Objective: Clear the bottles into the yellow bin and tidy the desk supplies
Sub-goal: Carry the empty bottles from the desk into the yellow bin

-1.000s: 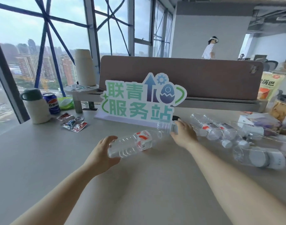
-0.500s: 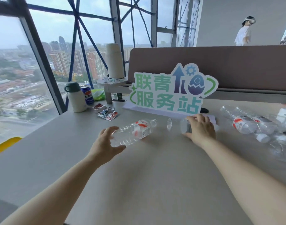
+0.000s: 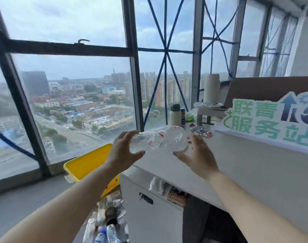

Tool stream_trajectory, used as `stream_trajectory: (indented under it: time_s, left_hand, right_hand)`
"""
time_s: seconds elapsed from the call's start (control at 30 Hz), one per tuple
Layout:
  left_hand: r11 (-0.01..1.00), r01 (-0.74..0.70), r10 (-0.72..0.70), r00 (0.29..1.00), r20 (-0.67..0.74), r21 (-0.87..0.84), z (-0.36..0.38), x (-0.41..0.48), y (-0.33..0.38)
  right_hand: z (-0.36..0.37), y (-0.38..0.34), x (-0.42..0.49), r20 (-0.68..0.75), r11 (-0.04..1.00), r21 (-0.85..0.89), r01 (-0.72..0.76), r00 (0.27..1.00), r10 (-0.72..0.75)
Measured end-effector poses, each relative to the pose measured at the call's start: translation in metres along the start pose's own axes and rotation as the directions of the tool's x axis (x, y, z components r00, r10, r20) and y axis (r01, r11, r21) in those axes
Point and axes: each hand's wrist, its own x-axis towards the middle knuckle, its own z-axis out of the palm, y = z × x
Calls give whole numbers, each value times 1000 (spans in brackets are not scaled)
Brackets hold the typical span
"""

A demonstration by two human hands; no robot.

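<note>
Head view, mid-frame: a red-labelled clear plastic bottle point(image 3: 149, 142) is being gripped by the left hand point(image 3: 121, 155), a second clear bottle point(image 3: 176, 138) by the right hand point(image 3: 197, 158). Both, newly lifted off the grey desk point(image 3: 246, 172), are being carried toward the yellow plastic bin point(image 3: 90, 162), lower left.

Bright, diffuse overcast daylight from the windows point(image 3: 76, 106), soft faint shadows on the desk point(image 3: 254, 172), wide-angle bowing of edges, bottles point(image 3: 109, 228) at bottom blurred.
</note>
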Motion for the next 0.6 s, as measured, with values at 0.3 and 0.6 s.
stream_trajectory:
  time_s: [0.3, 0.6]
  left_hand:
    - [985, 157, -142, 973, -180, 70, -111, -39, -119]
    - [942, 308, -245, 902, -357, 133, -145, -25, -239]
  right_hand:
    - [135, -138, 58, 34, 939, 303, 161, 983, -179]
    - [285, -201, 111, 37, 810, 564, 161, 975, -220]
